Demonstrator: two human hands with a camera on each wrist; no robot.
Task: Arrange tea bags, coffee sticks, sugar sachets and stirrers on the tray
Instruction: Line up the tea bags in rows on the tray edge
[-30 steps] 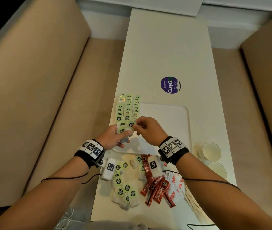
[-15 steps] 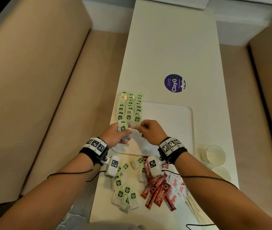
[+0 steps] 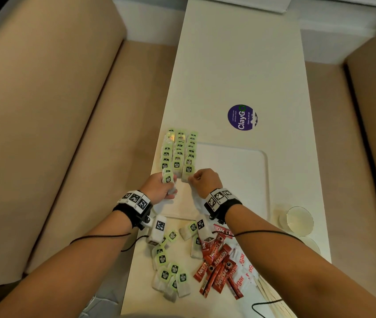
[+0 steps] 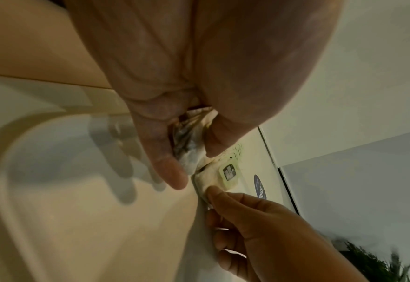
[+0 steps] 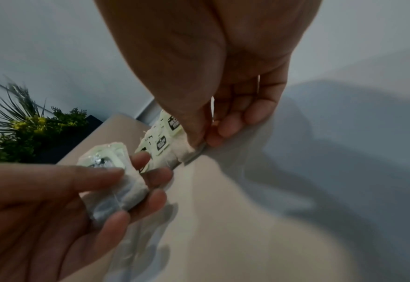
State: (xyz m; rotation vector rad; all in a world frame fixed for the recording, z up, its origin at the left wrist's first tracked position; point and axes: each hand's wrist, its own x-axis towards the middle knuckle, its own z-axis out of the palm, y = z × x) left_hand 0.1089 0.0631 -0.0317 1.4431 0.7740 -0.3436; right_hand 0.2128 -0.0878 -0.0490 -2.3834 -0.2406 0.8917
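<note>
Three rows of green-labelled tea bags lie along the left side of the white tray. My left hand hovers at the near end of the rows and grips a small stack of tea bags between thumb and fingers. My right hand pinches one tea bag by its near edge and holds it down at the near end of the right row. In front of the tray lie loose tea bags, red coffee sticks, white sugar sachets and wooden stirrers.
The narrow white table stands between two beige benches, its left edge close to the tea-bag rows. Two clear cups stand right of the tray. A purple round sticker lies beyond the tray. The tray's right part is bare.
My right hand has drawn one tea bag from the left hand's stack and set it at the near end of the right row. The left hand stays in place.
</note>
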